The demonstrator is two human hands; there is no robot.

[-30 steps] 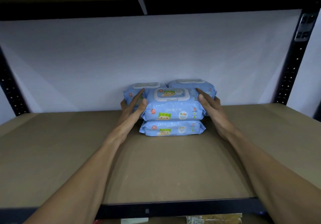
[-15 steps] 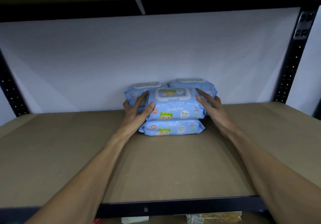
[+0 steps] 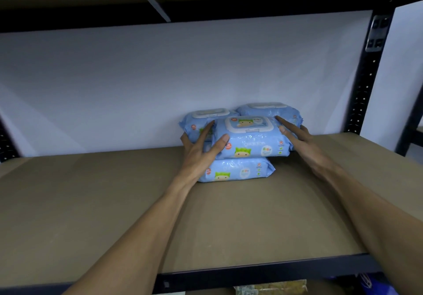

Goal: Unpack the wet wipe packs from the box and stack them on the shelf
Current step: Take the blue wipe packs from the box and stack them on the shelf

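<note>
Crowding top pack (image 3: 251,140): rear packs (image 3: 198,122), wall (image 3: 160,77)

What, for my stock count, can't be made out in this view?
Head view only.
- Whatever lies under the back left pack and back right pack: hidden by the front stack, left hand and right hand.
- The box: out of frame.
- Pack small print: blurred.
- Things below the shelf: cut by the bottom edge.

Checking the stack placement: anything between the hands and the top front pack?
Nothing visible. The left hand and right hand touch the ends of the top front pack directly; it sits on the lower pack on the shelf.
</note>
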